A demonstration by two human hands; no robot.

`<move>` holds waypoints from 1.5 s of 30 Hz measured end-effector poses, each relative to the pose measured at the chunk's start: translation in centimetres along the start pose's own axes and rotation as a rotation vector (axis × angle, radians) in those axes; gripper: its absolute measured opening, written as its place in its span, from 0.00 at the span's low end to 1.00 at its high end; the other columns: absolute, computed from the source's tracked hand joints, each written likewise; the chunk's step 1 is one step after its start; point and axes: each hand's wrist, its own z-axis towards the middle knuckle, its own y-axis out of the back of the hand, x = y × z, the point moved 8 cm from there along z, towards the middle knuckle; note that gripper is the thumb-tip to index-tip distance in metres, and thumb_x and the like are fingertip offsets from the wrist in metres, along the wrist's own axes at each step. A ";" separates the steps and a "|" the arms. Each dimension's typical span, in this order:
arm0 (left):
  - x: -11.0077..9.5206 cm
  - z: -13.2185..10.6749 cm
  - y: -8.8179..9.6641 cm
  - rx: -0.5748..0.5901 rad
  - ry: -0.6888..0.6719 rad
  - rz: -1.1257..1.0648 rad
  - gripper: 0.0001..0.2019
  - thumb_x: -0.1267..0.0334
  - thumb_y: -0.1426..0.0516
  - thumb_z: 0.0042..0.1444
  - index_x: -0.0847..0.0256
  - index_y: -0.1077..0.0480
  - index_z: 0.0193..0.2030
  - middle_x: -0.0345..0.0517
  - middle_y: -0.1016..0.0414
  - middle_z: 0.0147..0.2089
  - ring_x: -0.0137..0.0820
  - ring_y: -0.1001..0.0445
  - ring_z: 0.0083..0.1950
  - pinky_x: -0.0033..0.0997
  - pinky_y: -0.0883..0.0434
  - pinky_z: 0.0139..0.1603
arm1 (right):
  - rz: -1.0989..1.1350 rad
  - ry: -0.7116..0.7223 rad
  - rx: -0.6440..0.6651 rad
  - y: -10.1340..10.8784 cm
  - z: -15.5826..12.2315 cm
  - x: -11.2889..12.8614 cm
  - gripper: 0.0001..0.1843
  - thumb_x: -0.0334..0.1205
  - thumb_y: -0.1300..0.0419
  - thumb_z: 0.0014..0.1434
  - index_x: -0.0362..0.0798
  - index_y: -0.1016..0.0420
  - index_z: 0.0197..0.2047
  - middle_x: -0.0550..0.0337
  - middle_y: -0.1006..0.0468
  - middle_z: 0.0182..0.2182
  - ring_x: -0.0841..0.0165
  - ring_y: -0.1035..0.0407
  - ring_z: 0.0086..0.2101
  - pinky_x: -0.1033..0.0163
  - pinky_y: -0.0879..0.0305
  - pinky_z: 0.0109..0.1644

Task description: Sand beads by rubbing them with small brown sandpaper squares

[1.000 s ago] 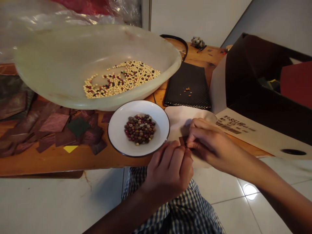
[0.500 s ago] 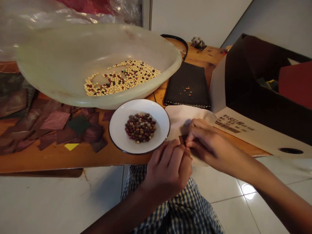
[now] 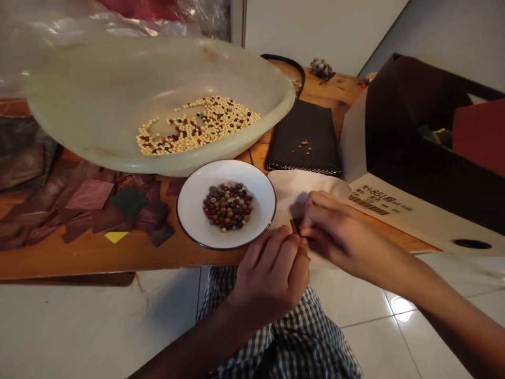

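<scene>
My right hand [image 3: 325,223] pinches a small dark brown square [image 3: 295,225], thin like the loose pieces on the left. My left hand [image 3: 274,268] curls up against it, its fingertips meeting the right hand's at the square's near edge. The left fingers are closed, and what they grip there is hidden. Under both hands lies a pale sheet [image 3: 282,187]. Just left of them stands a white dark-rimmed plate [image 3: 189,210], with brown and red beads [image 3: 228,208] heaped in its middle.
A large pale basin [image 3: 98,105] holds many cream, red and black beads [image 3: 205,123]. Purple, green and yellow squares [image 3: 90,195] overlap along the left of the wooden table [image 3: 118,260]. A black pad [image 3: 303,137] carries small crumbs. An open box [image 3: 394,202] stands at the right.
Both hands hold almost the same place and pose over the pale sheet. The view has shifted very slightly.
</scene>
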 end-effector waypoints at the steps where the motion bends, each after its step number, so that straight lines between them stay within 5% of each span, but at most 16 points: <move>1: 0.0 0.0 0.0 0.000 -0.001 -0.001 0.09 0.69 0.39 0.50 0.68 0.25 0.39 0.47 0.20 0.39 0.36 0.23 0.46 0.37 0.28 0.46 | -0.009 0.000 -0.002 0.0 0.0 0.0 0.10 0.20 0.49 0.50 0.45 0.38 0.29 0.56 0.36 0.32 0.65 0.40 0.35 0.62 0.42 0.39; 45: 0.2 -0.1 0.0 0.013 0.003 -0.029 0.09 0.69 0.41 0.52 0.68 0.27 0.42 0.47 0.21 0.40 0.36 0.24 0.47 0.37 0.29 0.47 | 0.015 -0.025 0.008 0.2 -0.4 0.0 0.10 0.22 0.48 0.51 0.47 0.39 0.28 0.57 0.36 0.30 0.66 0.39 0.33 0.62 0.42 0.37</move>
